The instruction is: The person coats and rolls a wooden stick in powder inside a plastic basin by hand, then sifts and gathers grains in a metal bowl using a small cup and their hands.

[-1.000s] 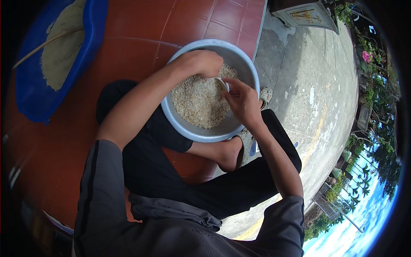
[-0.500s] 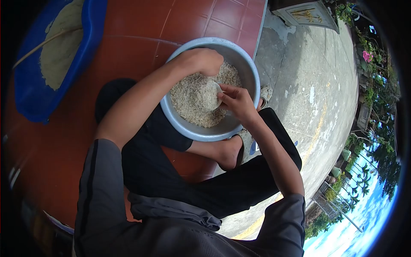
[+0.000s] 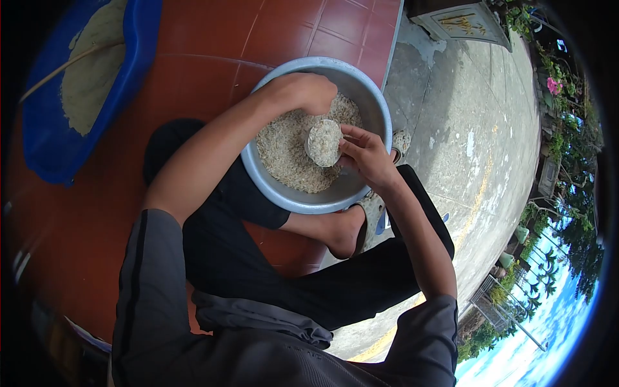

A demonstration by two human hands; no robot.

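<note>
A large metal basin [image 3: 380, 113] holds pale grain [image 3: 284, 155]. Over its right side, my right hand [image 3: 369, 155] pinches the rim of a small round cup [image 3: 324, 143] heaped with the same grain. My left hand [image 3: 311, 94] hangs above the upper part of the basin, fingers curled into a fist, a little above and left of the cup. Whatever it may hold is hidden beneath the fingers.
A blue tray [image 3: 138, 58] with beige powder and a thin stick [image 3: 68, 66] lies on the red tiled floor [image 3: 206, 39] at upper left. My legs and a sandaled foot [image 3: 345, 232] are below the basin. Concrete ground [image 3: 477, 129] lies to the right.
The cup went from edge-on beside my right fingers, down into the grain, to facing up and filled. My left fist has barely moved.
</note>
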